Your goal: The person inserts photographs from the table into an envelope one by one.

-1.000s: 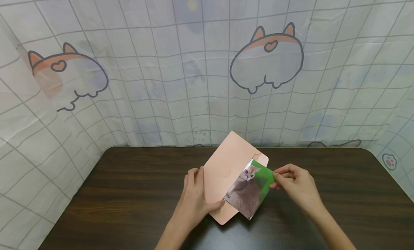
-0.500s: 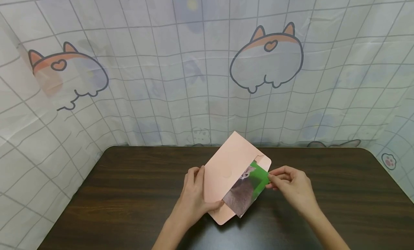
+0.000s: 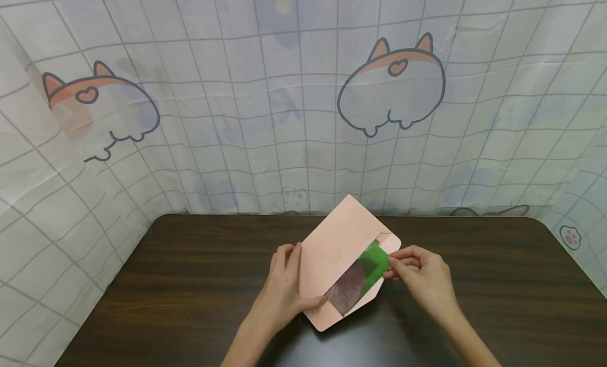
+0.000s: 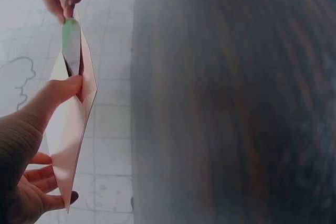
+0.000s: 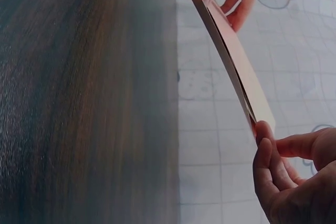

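Observation:
A pale pink envelope is held tilted above the table in the head view, its opening toward the lower right. My left hand grips its left side, thumb at the mouth and fingers behind; the left wrist view shows that thumb pressing at the opening. A photo card of a grey cat on green sits partly inside the envelope, its upper left part hidden. At the card's green edge, my right hand pinches it between thumb and fingers. Seen edge-on in the right wrist view, the envelope stretches between both hands.
Beneath the hands lies a dark wood-grain table with rounded back corners. A white grid-patterned curtain with cartoon animal prints hangs behind it and along the sides.
My right hand has moved left, sliding the card deeper into the envelope, so less of the cat shows. The envelope has shifted slightly right; my left hand keeps its hold.

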The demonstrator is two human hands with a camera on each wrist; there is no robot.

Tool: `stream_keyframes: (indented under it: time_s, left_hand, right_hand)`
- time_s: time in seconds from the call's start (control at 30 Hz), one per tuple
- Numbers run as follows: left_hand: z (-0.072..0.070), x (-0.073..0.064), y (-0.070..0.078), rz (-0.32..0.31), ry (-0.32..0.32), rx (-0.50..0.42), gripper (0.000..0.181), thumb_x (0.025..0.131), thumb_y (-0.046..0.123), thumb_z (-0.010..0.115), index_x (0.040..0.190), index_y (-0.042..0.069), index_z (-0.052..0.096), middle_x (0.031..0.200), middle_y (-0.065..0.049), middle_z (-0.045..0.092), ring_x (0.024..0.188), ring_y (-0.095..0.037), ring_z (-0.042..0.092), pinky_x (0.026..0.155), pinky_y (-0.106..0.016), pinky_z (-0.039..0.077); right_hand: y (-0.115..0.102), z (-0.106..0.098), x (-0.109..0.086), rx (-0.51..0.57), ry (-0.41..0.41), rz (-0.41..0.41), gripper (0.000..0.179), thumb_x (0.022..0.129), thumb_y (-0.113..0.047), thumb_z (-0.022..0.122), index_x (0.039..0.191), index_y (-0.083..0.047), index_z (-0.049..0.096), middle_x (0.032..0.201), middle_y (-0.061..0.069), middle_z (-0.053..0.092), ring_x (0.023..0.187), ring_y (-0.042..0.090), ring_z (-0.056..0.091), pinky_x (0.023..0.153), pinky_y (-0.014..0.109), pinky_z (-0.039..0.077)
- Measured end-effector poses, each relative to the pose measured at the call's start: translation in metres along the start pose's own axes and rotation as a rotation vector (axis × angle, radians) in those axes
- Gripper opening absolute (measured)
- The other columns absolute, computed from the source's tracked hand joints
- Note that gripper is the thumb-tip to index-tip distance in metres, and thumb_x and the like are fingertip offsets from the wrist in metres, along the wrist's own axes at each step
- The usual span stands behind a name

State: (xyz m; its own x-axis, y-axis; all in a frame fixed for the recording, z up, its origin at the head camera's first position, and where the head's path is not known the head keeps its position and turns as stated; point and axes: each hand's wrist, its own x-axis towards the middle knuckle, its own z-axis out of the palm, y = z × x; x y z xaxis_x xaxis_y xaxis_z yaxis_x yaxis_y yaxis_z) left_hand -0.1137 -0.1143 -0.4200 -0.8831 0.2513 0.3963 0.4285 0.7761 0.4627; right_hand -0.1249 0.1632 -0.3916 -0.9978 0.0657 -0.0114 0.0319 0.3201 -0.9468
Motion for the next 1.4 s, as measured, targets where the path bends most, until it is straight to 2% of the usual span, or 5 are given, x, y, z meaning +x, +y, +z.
stream_keyframes:
  time_s: [0.43,0.63,0.87,1.0,1.4]
  left_hand:
    - [0.001,0.001,0.002,-0.011,-0.019,-0.027,0.101,0.066,0.026,0.101,0.146,-0.008,0.049,0.132,-0.018,0.046,0.125,-0.035,0.049,0.096,-0.045,0.057]
    - [0.001,0.000,0.002,-0.024,-0.043,-0.066,0.100,0.067,0.027,0.100,0.147,-0.007,0.049,0.132,-0.017,0.046,0.126,-0.033,0.048,0.097,-0.045,0.056]
    - [-0.001,0.001,0.003,-0.046,-0.058,-0.152,0.098,0.066,0.024,0.100,0.146,-0.005,0.051,0.130,-0.016,0.045,0.124,-0.032,0.048,0.097,-0.046,0.055]
    - [-0.001,0.001,0.003,-0.045,-0.056,-0.159,0.098,0.066,0.023,0.100,0.146,-0.005,0.051,0.131,-0.016,0.045,0.124,-0.032,0.047,0.097,-0.047,0.055]
    - [-0.002,0.001,0.007,-0.030,-0.057,-0.146,0.098,0.065,0.023,0.101,0.145,-0.004,0.052,0.131,-0.014,0.044,0.123,-0.031,0.047,0.097,-0.047,0.054]
  right_hand:
    - [-0.004,0.006,-0.001,0.020,0.031,0.042,0.020,0.099,-0.006,0.072,0.112,0.010,0.070,0.083,0.009,0.079,0.069,0.005,0.074,0.070,0.021,0.060]
    - [-0.004,0.009,0.000,0.012,0.045,0.044,0.020,0.099,-0.005,0.071,0.111,0.010,0.071,0.082,0.009,0.079,0.068,0.004,0.073,0.068,0.022,0.060]
    - [-0.006,0.011,0.001,0.034,0.063,0.059,0.021,0.100,-0.005,0.070,0.113,0.010,0.070,0.082,0.009,0.079,0.066,0.004,0.073,0.067,0.021,0.059]
    - [-0.007,0.010,0.001,0.036,0.064,0.075,0.022,0.100,-0.007,0.069,0.115,0.009,0.070,0.081,0.007,0.079,0.065,0.004,0.073,0.067,0.019,0.058]
    - [-0.013,0.016,0.002,0.198,0.073,0.090,0.022,0.100,0.002,0.065,0.117,0.016,0.065,0.080,0.007,0.078,0.066,0.004,0.074,0.068,0.021,0.060]
